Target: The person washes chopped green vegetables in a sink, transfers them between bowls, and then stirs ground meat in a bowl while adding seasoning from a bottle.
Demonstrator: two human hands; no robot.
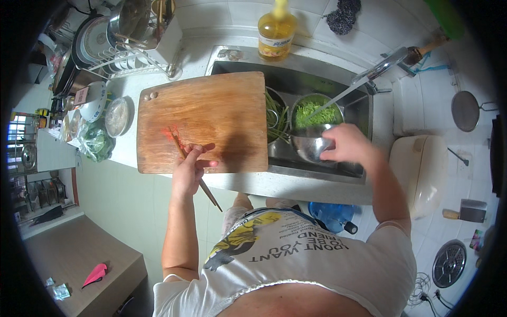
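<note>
My left hand (189,170) holds a pair of wooden chopsticks (208,193) over the front edge of a wooden cutting board (206,99). Red-orange scraps (171,134) lie on the board beside the chopsticks' upper end. Over the sink (358,130), my right hand (348,143) grips the rim of a stainless steel bowl (311,146); its inside is hidden from me. Just behind it, finely cut greens (313,113) fill another metal bowl, and a stream of water from the faucet (382,65) reaches them. Long green stems (273,113) sit in a round vessel, partly covered by the board.
A bottle of yellow liquid (276,37) stands behind the sink. At the back left is a dish rack (130,59) with plates and pans. Bagged greens (95,138) and a covered bowl (117,117) sit left of the board. A blue water jug (332,216) is on the floor.
</note>
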